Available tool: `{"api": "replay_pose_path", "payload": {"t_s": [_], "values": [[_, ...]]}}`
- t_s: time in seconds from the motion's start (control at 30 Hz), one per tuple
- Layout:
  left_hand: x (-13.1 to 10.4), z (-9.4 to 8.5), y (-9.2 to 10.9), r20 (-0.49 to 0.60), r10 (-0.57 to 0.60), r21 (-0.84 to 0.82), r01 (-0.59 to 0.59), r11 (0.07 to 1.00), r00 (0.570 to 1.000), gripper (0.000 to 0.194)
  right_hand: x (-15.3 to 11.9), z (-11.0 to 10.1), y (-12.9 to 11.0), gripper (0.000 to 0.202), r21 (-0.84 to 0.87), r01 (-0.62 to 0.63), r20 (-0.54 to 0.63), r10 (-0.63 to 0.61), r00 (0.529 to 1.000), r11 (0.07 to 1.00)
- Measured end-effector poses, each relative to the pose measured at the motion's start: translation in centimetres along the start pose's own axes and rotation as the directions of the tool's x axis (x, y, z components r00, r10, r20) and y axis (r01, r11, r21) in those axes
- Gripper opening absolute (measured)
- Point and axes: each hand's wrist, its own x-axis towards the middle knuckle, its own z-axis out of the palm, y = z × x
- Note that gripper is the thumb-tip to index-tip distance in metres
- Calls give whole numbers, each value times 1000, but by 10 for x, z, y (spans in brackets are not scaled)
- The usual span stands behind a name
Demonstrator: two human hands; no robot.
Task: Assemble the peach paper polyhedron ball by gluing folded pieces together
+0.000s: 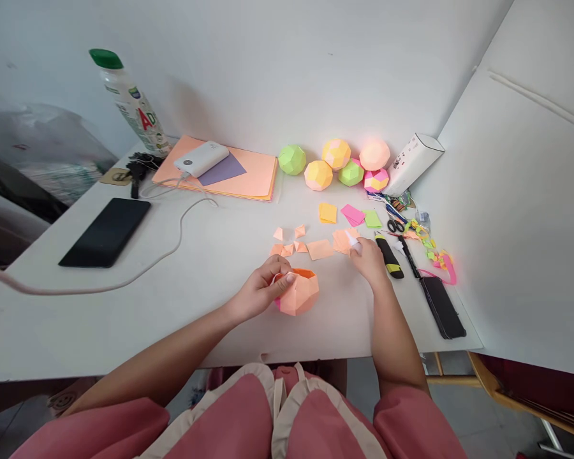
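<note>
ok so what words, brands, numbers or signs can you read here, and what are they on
"AD": large letters on the bottle; its smaller print is too small to read.
Smiley face, a sign without words: on a pinkish item at lower left.
Power bank: small marking, unreadable.
White box: dark printing, too small and blurred to read.

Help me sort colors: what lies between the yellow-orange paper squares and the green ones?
Pink paper squares lie between the yellow-orange squares and the green squares, as the head view shows.

Paper ball (300, 297) in left hand (263, 285)
</note>
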Motion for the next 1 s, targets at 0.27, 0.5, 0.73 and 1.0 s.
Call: {"api": "replay_pose_path", "payload": {"t_s": [0.27, 0.5, 0.73, 1.0], "values": [[-1, 3, 4, 147, -147, -163, 171, 972, 978, 45, -25, -25, -8, 45, 914, 70, 62, -309, 949, 400], [-1, 4, 6, 149, -188, -190, 215, 958, 971, 42, -56, -32, -24, 50, 963, 113, 59, -601, 797, 245], [-2, 4, 9, 143, -245, -196, 270, 943, 959, 34, -59, -21, -35, 45, 913, 341, -157, -577, 801, 224], [-2, 5, 7, 194, -204, -185, 240, 953, 960, 36, -66, -12, -47, 34, 739, 637, -460, -526, 715, 220]]}}
